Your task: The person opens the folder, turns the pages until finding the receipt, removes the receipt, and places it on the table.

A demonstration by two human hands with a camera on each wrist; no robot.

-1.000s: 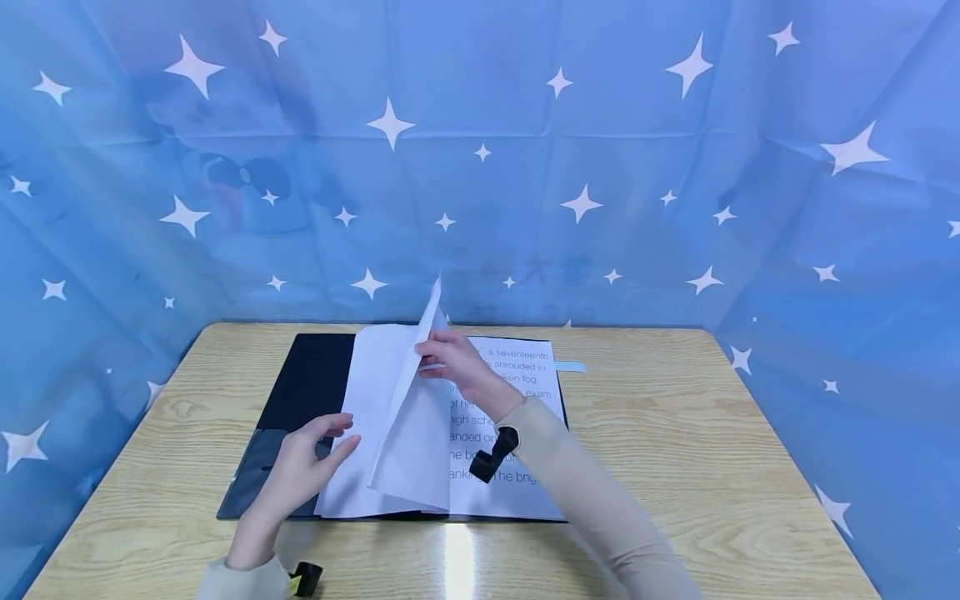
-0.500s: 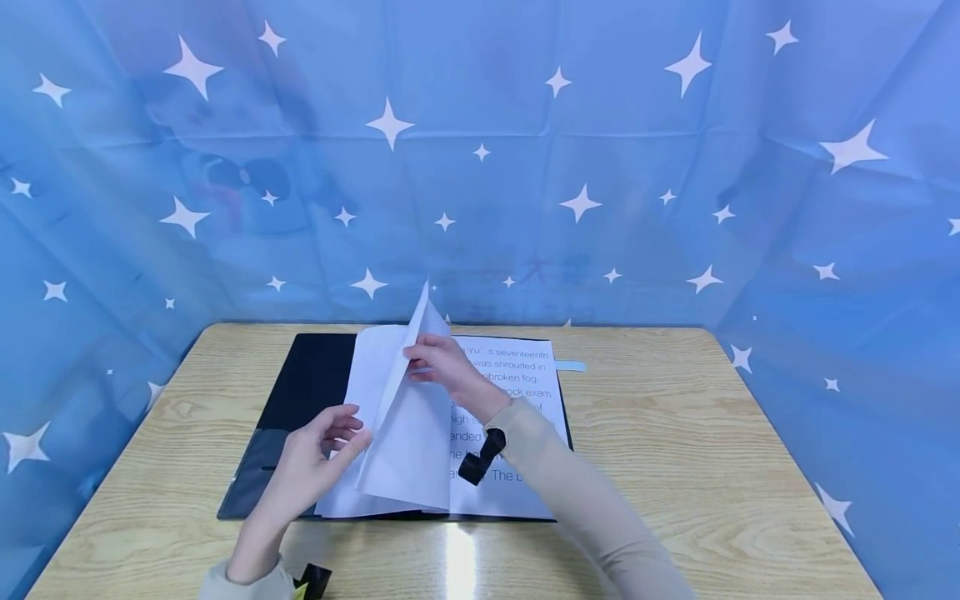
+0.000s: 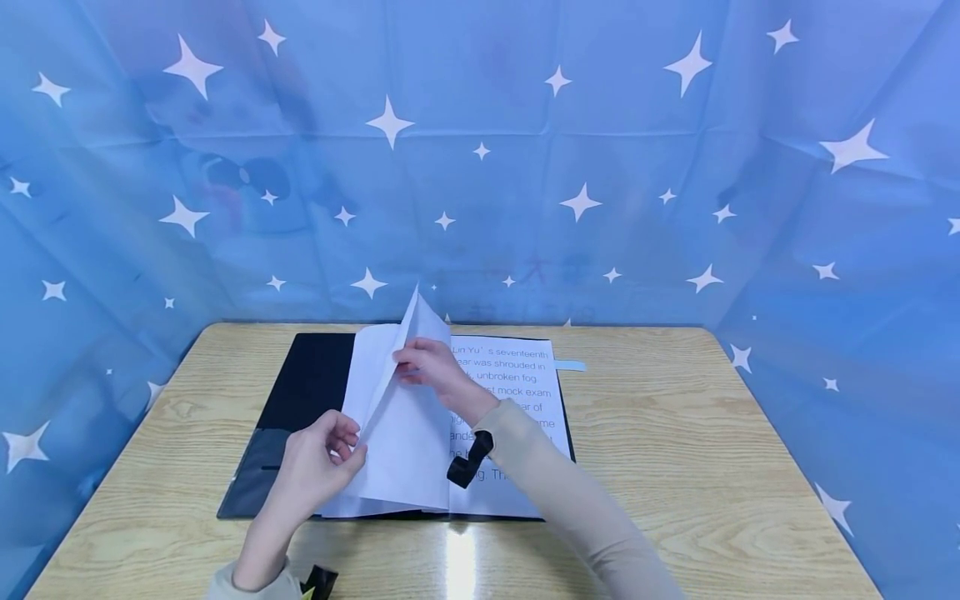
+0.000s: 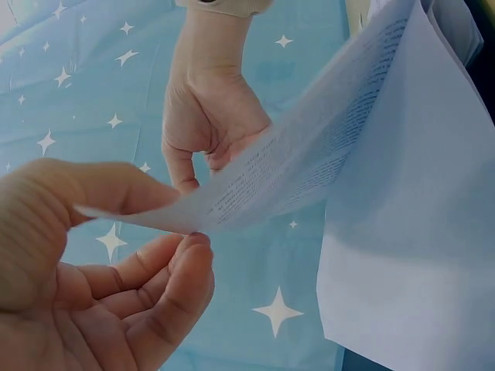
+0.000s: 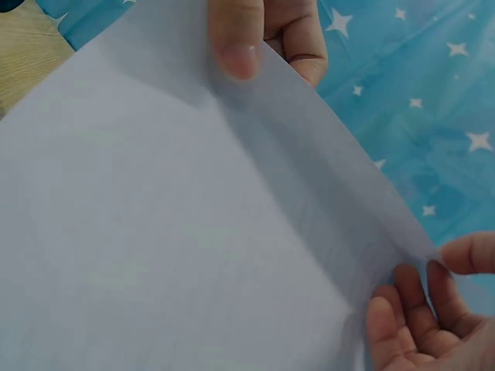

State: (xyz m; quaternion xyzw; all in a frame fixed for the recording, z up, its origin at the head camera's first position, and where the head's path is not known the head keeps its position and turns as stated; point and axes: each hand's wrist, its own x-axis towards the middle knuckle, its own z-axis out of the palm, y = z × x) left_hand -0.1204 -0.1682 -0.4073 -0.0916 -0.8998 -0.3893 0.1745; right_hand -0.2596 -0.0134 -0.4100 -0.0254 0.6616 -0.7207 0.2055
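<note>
A single white page (image 3: pixel 412 425) stands raised out of an open black folder (image 3: pixel 309 375). My right hand (image 3: pixel 442 373) pinches the page's free edge near its upper part; in the right wrist view the thumb (image 5: pixel 236 46) presses on the blank side. Lower on the same edge, my left hand (image 3: pixel 315 458) pinches the page near its lower corner. Small print shows on the far side of the lifted page (image 4: pixel 278 170) in the left wrist view. Large printed text covers the right-hand sheet (image 3: pixel 517 379), partly hidden by my right forearm.
The folder lies on a wooden table (image 3: pixel 660 433). A light blue tab (image 3: pixel 572 366) sticks out from the folder's right side. Behind and beside the table hangs a blue curtain (image 3: pixel 480 100) with white stars.
My right hand has carried the page's edge leftward, uncovering more printed text at right. The left hand has moved right to the page and now pinches its lower edge.
</note>
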